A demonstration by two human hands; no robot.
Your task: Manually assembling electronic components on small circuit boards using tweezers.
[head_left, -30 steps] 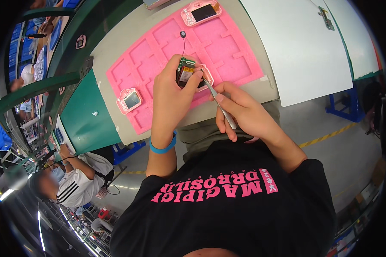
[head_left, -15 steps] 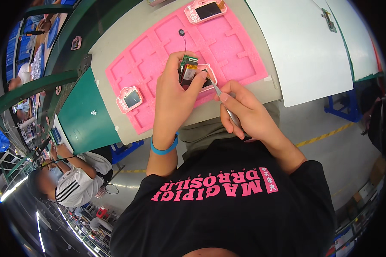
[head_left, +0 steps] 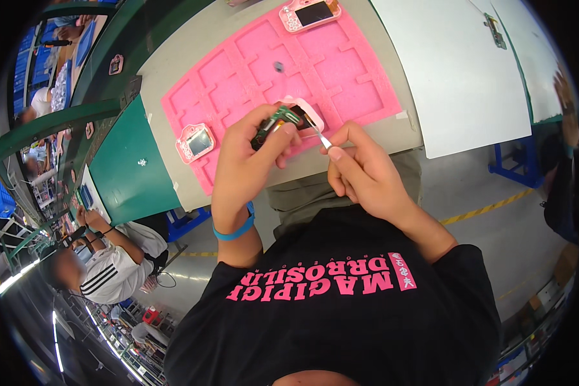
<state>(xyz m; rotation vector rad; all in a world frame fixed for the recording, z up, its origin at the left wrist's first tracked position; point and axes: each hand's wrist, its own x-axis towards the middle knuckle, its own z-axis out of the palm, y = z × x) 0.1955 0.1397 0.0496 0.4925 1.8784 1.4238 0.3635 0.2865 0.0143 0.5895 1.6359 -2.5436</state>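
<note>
My left hand (head_left: pixel 238 161) is closed around a green circuit board (head_left: pixel 284 116), tilted, with a dark part and a bit of yellow showing beside the fingers. Right against it sits an opened pink-and-white casing (head_left: pixel 316 114) with a dark screen area inside. Between the thumb and fingers of my right hand (head_left: pixel 370 170) is a pair of metal tweezers (head_left: pixel 324 139), their tips reaching to the edge of the casing. A small round black part (head_left: pixel 278 66), blurred, shows above the board; in this frame its wire is hard to make out.
Underneath lies a pink foam tray (head_left: pixel 228 69) with shaped recesses. Pink camera-shaped devices rest on it, one at the left (head_left: pixel 195 143) and one at the far edge (head_left: pixel 309 14). A white sheet (head_left: pixel 460 96) covers the bench at right. A co-worker (head_left: pixel 112 267) sits at left.
My left hand has shifted down and left, tilting the circuit board away from the casing, so more of the casing and screen shows. The tweezers stay at the casing. The round black part has moved slightly.
</note>
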